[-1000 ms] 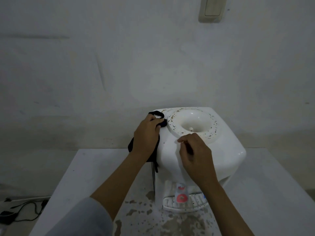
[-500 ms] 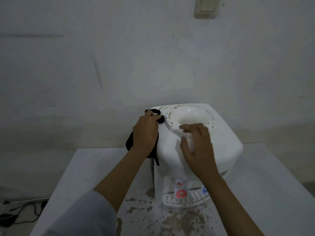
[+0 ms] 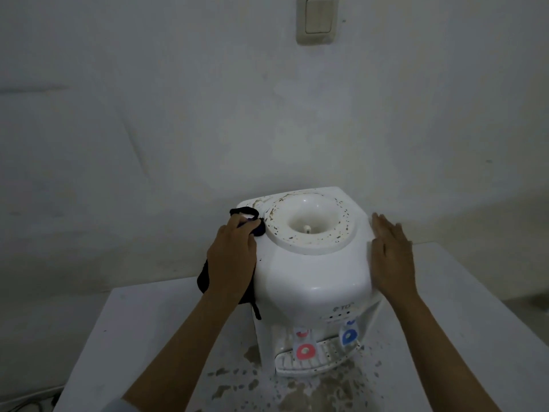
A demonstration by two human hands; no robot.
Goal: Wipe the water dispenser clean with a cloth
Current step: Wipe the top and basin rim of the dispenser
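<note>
A white tabletop water dispenser (image 3: 309, 275) stands on a white table (image 3: 154, 322), with a red tap and a blue tap at its front. Brown specks ring its round top basin (image 3: 309, 224). My left hand (image 3: 231, 260) presses a dark cloth (image 3: 255, 227) against the dispenser's top left corner; part of the cloth hangs down the left side under my palm. My right hand (image 3: 392, 257) lies flat with its fingers straight against the dispenser's right side, holding nothing.
The table surface in front of the dispenser is blotched with brown stains (image 3: 252, 379). A grey wall stands close behind, with a wall switch (image 3: 318, 19) above. Dark cables (image 3: 32, 405) lie on the floor at the lower left.
My right hand has left the top near the basin and moved to the dispenser's right side. The left hand stays on the cloth at the top left corner. The camera view has shifted.
</note>
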